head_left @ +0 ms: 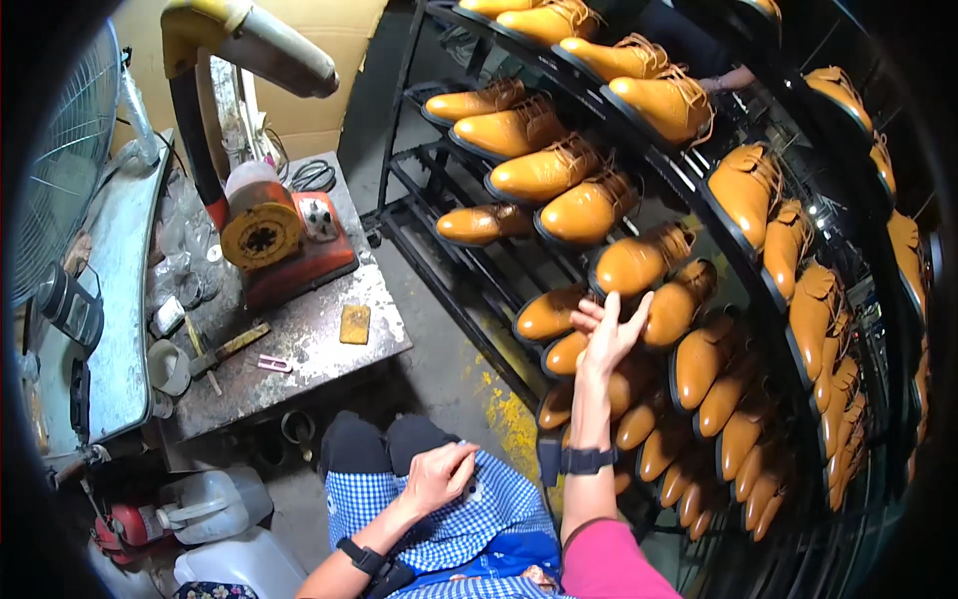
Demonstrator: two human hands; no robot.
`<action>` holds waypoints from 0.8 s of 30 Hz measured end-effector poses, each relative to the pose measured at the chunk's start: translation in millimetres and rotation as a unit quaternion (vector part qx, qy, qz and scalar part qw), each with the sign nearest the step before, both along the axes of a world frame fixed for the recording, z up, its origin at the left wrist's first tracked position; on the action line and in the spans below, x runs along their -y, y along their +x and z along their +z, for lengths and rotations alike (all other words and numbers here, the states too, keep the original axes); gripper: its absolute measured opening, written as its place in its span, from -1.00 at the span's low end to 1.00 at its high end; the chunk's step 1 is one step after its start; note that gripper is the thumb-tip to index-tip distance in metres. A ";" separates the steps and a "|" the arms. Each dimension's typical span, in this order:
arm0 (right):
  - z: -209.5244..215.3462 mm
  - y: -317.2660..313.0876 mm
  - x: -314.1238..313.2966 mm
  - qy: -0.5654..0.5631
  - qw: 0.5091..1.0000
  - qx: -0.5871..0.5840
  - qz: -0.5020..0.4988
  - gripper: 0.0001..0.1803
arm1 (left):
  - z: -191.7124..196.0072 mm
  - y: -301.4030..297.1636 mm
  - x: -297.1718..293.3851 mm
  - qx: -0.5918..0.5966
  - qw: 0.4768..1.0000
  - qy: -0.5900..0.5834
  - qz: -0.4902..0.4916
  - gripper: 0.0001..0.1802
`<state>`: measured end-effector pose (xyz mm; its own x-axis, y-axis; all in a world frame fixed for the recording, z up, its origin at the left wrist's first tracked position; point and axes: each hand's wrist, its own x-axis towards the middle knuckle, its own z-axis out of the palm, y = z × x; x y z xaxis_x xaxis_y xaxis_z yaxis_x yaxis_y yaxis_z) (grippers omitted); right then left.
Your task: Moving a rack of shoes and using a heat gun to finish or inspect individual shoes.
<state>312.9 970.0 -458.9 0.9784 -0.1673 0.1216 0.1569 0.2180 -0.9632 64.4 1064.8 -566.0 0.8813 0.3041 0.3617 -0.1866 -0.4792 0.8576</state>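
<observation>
Right hand with fingers spread wide, touching a tan boot at the front edge of the black rack, left hand loosely curled, holding nothing, resting on the checkered apron

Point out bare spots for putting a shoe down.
Free: the workbench front, between the yellow pad and hammer; also the rack's lower left bars. Crowded: shelves around the right hand, packed with tan shoes.

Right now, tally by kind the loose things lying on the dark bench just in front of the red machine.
Yellow pad: 1
Pink clip: 1
Wooden-handled hammer: 1
Total: 3
</observation>
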 end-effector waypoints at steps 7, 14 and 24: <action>8.2 75.6 -44.5 -0.044 0.981 0.186 0.026 -0.28 | -9.1 -4.8 -0.4 0.021 1.000 0.019 0.006 -0.86; 27.5 214.5 -48.8 -0.272 0.941 0.171 -0.107 0.04 | 9.3 -5.2 1.3 0.064 0.997 -0.020 0.030 -0.84; 15.9 290.1 -13.7 -0.287 0.952 0.070 -0.086 -0.16 | 7.5 -0.9 -2.1 0.048 0.999 -0.010 0.009 -0.83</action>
